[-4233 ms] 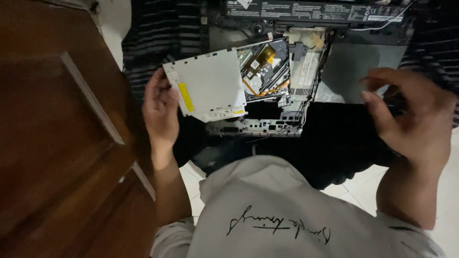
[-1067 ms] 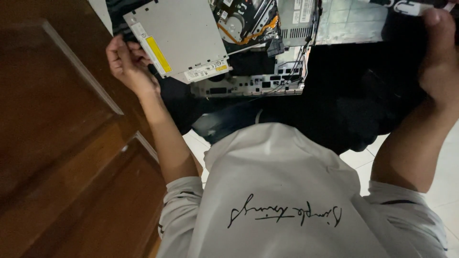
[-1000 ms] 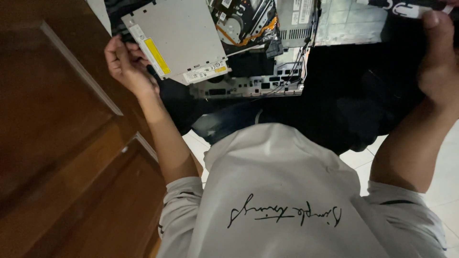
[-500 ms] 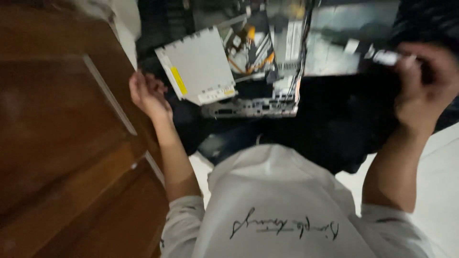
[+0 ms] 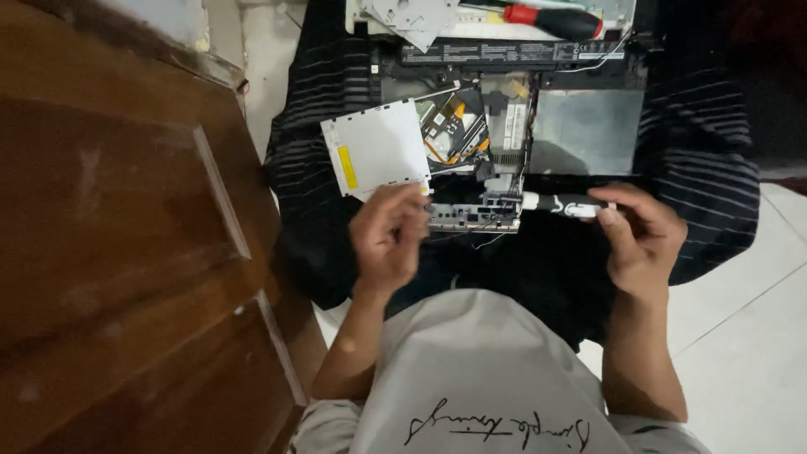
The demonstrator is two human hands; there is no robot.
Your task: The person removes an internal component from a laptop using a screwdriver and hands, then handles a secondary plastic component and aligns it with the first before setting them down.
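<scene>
Silver-grey and flat, the optical drive (image 5: pixel 376 157) with its yellow sticker is lying on the opened laptop (image 5: pixel 504 143); I'm pinching its near edge with my left hand (image 5: pixel 388 238), right hand (image 5: pixel 639 240) gripping a small black-and-white tool (image 5: pixel 565 204).

The big wooden door (image 5: pixel 118 252) blocks the left side, the white floor (image 5: pixel 740 336) on the right is open, and the opened laptop (image 5: pixel 504 126) fills the middle.
</scene>
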